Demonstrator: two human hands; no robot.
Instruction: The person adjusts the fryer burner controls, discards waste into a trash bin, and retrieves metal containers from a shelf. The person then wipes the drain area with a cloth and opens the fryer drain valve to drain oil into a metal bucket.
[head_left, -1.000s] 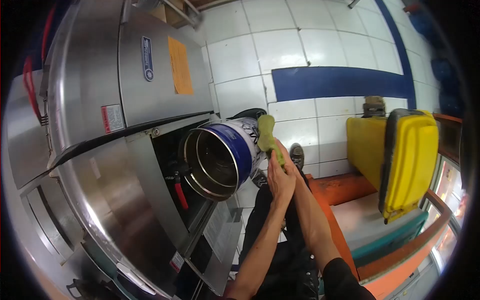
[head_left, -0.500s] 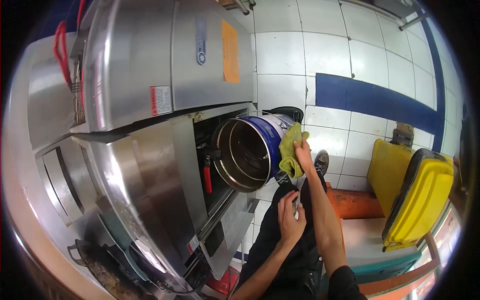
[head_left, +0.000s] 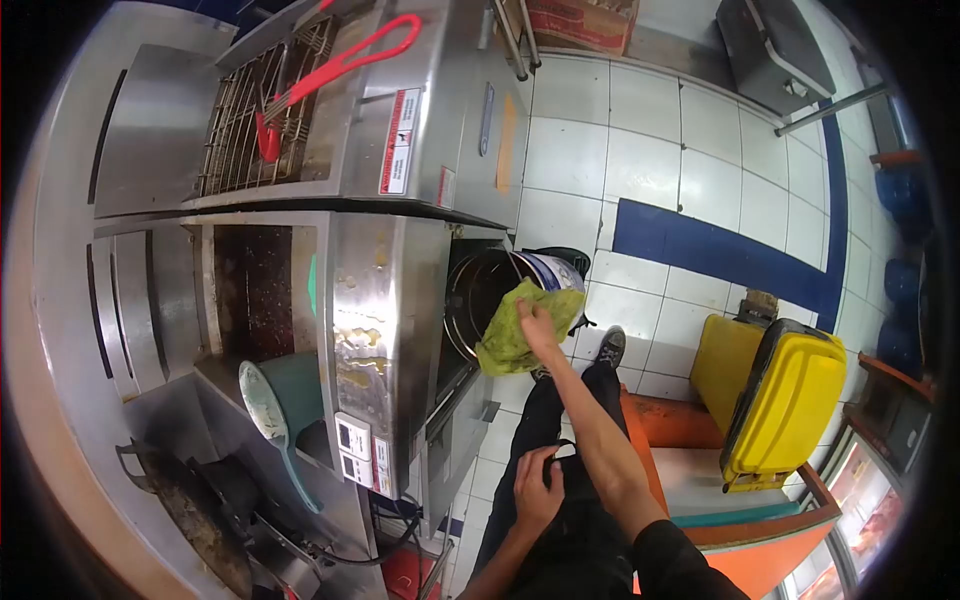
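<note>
1. head view: my right arm reaches up and across from the lower right, dark sleeve at the elbow, forearm bare, wrist nearly straight. my right hand [head_left: 537, 328] points away from me with its back up.
2. those fingers are narrow, gripping the green cloth [head_left: 508, 345], which spreads out flat beneath and beyond them. i can't see how my thumb sits.
3. the cloth lies across my view of the metal bucket [head_left: 556, 274], over part of its mouth and side; i can't tell how much of it touches the rim.
4. the bucket's mouth faces the steel fryer [head_left: 375, 330], at the cabinet opening, and its printed side is turned toward the white floor tiles [head_left: 575, 150].
5. my left hand [head_left: 538, 492] is low, in front of my dark clothes, well apart from the cloth. its fingers bend loosely, with a small gap by the thumb, and i can't tell whether they touch the fabric.
6. beyond my right forearm stands the yellow bin [head_left: 790, 405], and my 1 clearly seen shoe [head_left: 612, 347] is near the bucket.
</note>
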